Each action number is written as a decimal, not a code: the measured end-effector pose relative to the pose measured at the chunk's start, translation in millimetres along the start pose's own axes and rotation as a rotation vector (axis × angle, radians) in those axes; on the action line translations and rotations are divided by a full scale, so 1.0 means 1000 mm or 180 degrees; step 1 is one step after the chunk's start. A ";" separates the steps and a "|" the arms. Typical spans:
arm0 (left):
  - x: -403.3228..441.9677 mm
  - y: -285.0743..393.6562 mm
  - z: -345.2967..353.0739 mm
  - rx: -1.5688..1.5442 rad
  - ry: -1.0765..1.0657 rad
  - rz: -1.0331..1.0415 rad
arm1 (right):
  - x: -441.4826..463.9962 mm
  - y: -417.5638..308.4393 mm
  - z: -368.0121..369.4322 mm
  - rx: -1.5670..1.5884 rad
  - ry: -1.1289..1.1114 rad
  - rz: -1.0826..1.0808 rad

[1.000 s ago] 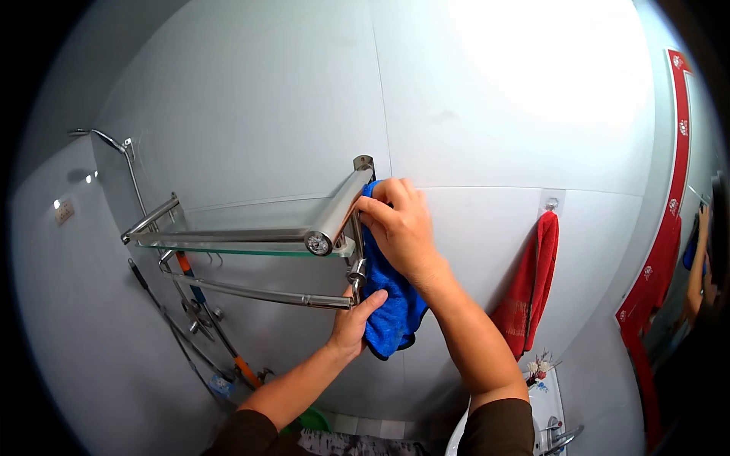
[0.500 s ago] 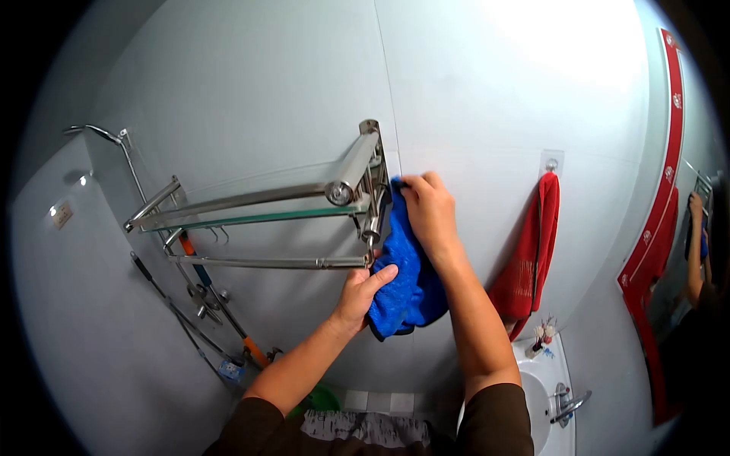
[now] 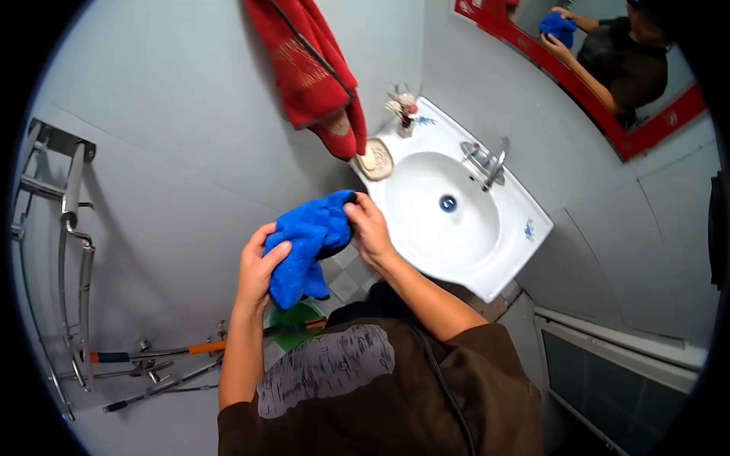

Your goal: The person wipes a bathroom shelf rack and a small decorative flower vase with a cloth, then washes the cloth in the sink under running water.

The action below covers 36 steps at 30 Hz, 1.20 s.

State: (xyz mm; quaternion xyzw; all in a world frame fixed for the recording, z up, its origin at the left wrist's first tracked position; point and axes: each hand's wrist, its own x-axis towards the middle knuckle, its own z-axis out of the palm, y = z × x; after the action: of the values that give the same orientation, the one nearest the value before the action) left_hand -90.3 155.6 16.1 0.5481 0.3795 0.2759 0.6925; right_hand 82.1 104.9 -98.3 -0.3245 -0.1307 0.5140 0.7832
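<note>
A crumpled blue cloth point(image 3: 308, 232) with a dark edge hangs between my two hands, in front of my chest. My left hand point(image 3: 261, 262) grips its left side, with the thumb lying over the front. At the cloth's upper right corner, my right hand point(image 3: 369, 228) pinches the dark edge between thumb and fingers. The lower part of the cloth hangs loose. To the right of my right hand is the white washbasin point(image 3: 411, 254), with its chrome faucet point(image 3: 490, 167).
A soap dish point(image 3: 376, 159) and a small vase of flowers point(image 3: 404, 114) stand on the basin's rim. Above hangs a red towel point(image 3: 315, 76). A metal rack point(image 3: 72, 190) juts from the wall at left. A red-framed mirror point(image 3: 532, 64) is at upper right, a green basin point(image 3: 293, 315) below.
My view has swung right and down, from the metal rack to the washbasin. Both hands have come away from the rack with the blue cloth still between them.
</note>
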 end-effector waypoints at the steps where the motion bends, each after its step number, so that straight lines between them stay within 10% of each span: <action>1: 0.007 -0.009 0.008 0.0005 -0.0167 -0.0088 | -0.012 -0.007 -0.021 -0.0199 0.0254 -0.0002; 11: 0.049 -0.060 0.097 0.1389 -0.1324 0.1450 | -0.095 -0.052 -0.132 -0.1244 0.1537 -0.0899; 36: 0.051 -0.206 0.156 -0.0027 0.0364 0.0457 | 0.072 -0.154 -0.355 -0.4863 0.2536 -0.0350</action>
State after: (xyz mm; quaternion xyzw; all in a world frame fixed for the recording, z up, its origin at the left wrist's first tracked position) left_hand 60.4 60.0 -178.0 0.5543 0.3769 0.3573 0.6504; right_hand 415.1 -4.0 -276.7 -0.9116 -0.1716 0.0945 0.3615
